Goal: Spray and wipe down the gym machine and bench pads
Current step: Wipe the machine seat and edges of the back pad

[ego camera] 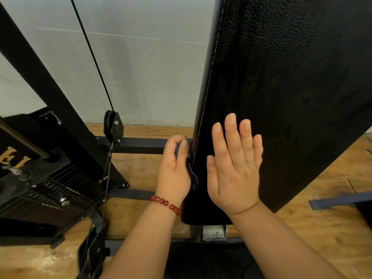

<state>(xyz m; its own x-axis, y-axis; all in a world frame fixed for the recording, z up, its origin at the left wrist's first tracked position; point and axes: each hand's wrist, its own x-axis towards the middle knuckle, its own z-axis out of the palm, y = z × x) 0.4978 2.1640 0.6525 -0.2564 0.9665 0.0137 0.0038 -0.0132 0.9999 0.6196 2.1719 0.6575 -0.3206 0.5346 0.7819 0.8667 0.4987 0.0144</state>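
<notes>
A tall black textured back pad (pixel 281 81) with white stitching rises at the right of the view. My left hand (pixel 174 170), with a red bead bracelet on its wrist, grips a dark grey-purple cloth (pixel 191 172) and holds it against the pad's left side edge near the bottom. My right hand (pixel 234 168) lies flat on the pad's front face with straight fingers pointing up. Most of the cloth is hidden between my left hand and the pad. A black seat pad (pixel 201 262) shows at the bottom, between my forearms.
The machine's black slanted frame beam (pixel 50 93), cable (pixel 90 49) and pulley (pixel 112 125) stand at left. A weight stack (pixel 48 194) sits at lower left. Black floor bars (pixel 141 146) cross the wooden floor (pixel 322 228). A grey wall is behind.
</notes>
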